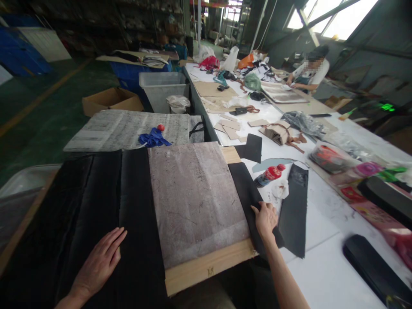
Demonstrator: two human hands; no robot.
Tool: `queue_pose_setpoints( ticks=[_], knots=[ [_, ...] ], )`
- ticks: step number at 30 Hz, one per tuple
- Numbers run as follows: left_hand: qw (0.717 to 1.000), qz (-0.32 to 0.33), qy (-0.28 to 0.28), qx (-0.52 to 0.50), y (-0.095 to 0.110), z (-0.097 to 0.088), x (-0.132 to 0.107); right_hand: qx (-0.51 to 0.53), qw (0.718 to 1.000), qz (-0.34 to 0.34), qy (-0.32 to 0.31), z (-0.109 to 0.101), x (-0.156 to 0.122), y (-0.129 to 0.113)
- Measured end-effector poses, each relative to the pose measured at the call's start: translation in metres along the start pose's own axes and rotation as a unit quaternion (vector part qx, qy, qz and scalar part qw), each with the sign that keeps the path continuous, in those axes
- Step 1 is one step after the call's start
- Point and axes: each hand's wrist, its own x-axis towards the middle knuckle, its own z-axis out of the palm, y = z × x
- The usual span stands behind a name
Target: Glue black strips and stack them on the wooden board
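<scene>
My left hand [101, 257] lies flat, fingers stretched out, on a black sheet [135, 214] that covers the left side of the work surface in long strips. My right hand [266, 218] rests on a narrow black panel [244, 184], thumb and fingers apart; whether it pinches the panel's edge I cannot tell. Between my hands sits a worn grey-brown board [196, 201] on a wooden frame [209, 270]. Just right of my right hand, another black strip [294, 210] lies on the white table.
A red-capped bottle [270, 175] lies near a crumpled tissue [280, 189]. Blue cloth [154, 138] and a red ball [160, 127] lie on a grey board [128, 126]. Cardboard pieces [230, 126] and plastic bags [304, 122] cover the white table [325, 214]. A co-worker [310, 71] works at its far side.
</scene>
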Motion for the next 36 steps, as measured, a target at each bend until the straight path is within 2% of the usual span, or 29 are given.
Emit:
queue_pose_setpoints(
  ticks=[14, 20, 24, 28, 33, 36],
  knots=[
    [1.0, -0.002, 0.012, -0.008, 0.002, -0.001, 0.002, 0.021, 1.0, 0.01, -0.009, 0.003, 0.006, 0.003],
    [0.999, -0.032, 0.012, -0.02, 0.016, -0.013, 0.011, 0.051, 0.997, 0.014, -0.047, -0.003, 0.007, -0.002],
    [0.999, -0.053, 0.004, -0.002, 0.021, -0.018, 0.016, 0.057, 0.994, 0.022, -0.093, 0.006, 0.025, 0.003],
    [0.998, -0.063, -0.008, 0.012, 0.023, -0.019, 0.017, 0.019, 0.995, -0.01, -0.097, 0.021, 0.042, 0.009],
    [0.998, -0.066, -0.015, 0.008, 0.025, -0.021, 0.016, 0.004, 0.992, -0.075, -0.106, 0.025, 0.043, 0.015],
    [0.997, -0.07, -0.018, 0.009, 0.025, -0.02, 0.016, -0.007, 0.995, -0.078, -0.059, 0.024, 0.04, 0.019]
  ],
)
